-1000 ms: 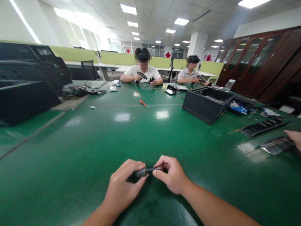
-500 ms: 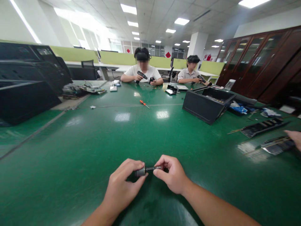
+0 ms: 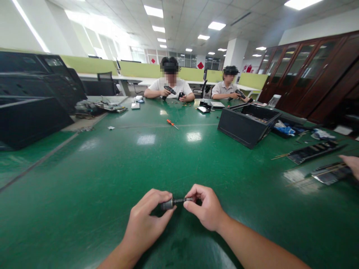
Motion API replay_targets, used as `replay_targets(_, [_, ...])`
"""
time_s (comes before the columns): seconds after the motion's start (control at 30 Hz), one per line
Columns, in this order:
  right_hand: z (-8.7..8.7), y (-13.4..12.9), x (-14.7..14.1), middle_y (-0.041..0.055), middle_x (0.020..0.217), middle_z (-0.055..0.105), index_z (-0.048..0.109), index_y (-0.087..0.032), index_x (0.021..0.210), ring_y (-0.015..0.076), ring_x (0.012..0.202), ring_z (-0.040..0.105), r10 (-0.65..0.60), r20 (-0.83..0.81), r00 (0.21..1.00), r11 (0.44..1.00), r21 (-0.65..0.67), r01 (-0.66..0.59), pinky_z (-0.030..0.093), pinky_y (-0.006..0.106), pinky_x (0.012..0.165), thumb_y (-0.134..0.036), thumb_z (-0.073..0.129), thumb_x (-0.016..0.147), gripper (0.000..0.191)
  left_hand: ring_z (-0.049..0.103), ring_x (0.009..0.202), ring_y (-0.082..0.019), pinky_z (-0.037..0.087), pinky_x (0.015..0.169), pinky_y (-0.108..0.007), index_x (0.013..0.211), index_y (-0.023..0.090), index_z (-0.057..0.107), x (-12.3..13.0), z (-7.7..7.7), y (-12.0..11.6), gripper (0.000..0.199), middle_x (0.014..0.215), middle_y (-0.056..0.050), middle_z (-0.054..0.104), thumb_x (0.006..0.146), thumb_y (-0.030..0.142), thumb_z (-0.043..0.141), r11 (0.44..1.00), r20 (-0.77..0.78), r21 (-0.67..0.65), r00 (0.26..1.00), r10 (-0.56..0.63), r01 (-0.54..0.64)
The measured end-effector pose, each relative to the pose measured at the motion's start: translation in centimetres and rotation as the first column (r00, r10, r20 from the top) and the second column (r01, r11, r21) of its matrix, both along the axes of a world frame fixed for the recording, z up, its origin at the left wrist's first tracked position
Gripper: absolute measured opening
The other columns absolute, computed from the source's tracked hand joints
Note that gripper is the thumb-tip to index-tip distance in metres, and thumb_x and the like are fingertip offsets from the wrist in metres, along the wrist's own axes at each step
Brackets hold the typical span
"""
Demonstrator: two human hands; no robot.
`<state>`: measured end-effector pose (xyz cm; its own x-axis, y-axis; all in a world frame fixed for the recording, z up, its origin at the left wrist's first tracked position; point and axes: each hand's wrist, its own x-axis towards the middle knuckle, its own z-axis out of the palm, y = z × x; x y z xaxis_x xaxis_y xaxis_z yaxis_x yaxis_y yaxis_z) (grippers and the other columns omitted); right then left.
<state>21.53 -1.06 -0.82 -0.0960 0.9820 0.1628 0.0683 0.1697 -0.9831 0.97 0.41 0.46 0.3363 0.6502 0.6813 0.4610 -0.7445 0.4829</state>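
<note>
My left hand (image 3: 146,213) partly covers the dark grey metal cylinder (image 3: 167,204), my right hand (image 3: 207,209) the end of the thin dark metal shaft (image 3: 178,201); the right edge cuts off another person's bare hand (image 3: 352,163).

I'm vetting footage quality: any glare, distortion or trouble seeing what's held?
Head view: bright glare on the green tabletop; head view: upper left windows washed out; head view: leftmost black cases look stretched; head view: the dark cylinder in the left hand shows, partly covered.
</note>
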Motion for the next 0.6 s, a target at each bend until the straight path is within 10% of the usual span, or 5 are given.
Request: replay_targets(0.6, [-0.52,0.23,0.3,-0.0027,0.063,0.057,0.064,-0.018,0.074,0.0131,0.061,0.05,-0.014,0.003,1.0,1.0,0.023,0.014,0.04,0.026,0.06,-0.02,0.071,0.075,0.007,0.07,0.081,-0.018,0.059,0.073,-0.028,0.095,0.02,0.068,-0.02,0.36,-0.03,0.01,0.088,-0.005,0.072,0.085,0.017,0.071,1.0,-0.011,0.018,1.0,0.007,-0.007])
